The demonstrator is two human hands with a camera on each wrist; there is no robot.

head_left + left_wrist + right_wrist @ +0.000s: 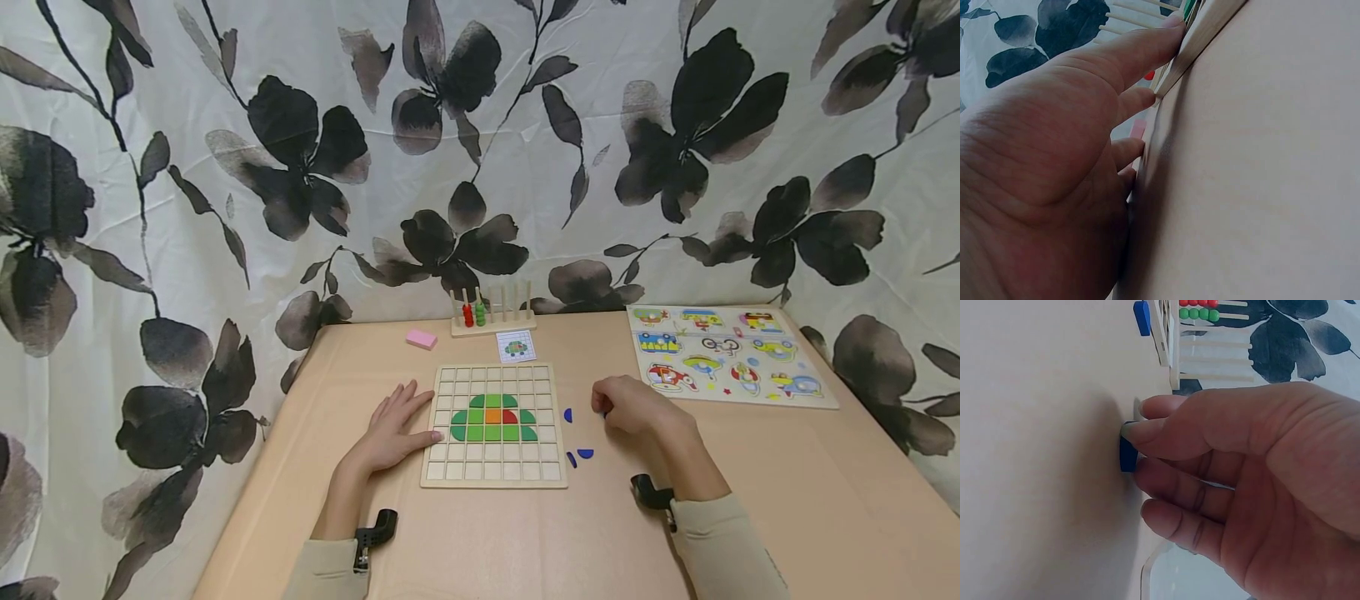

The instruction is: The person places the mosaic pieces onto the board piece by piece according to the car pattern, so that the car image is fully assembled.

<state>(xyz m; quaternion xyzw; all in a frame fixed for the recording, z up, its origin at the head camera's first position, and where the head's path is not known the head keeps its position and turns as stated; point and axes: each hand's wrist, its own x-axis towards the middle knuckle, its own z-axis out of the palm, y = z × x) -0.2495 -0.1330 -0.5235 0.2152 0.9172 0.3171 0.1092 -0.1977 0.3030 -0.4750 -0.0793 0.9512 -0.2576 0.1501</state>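
Observation:
My left hand (390, 437) lies with its fingers spread at the left edge of a wooden grid board (450, 475), its thumb over the rim. On the board, green, orange and red tiles (492, 432) form a car-like shape. To the right of the board, my right hand (637, 408) is low over the table with curled fingers. Its thumb and fingertips pinch a small blue piece (1127, 453), partly hidden by them. Three more blue pieces lie between the board and this hand: a half-round one (567, 415), another half-round one (585, 453) and a narrow one (572, 459).
A card with a car picture (517, 347) stands behind the board. Behind it is a peg rack (491, 327) with red and green beads. A pink block (422, 339) lies to its left. At the back right is a vehicle picture board (735, 354), near a floral curtain (570, 50).

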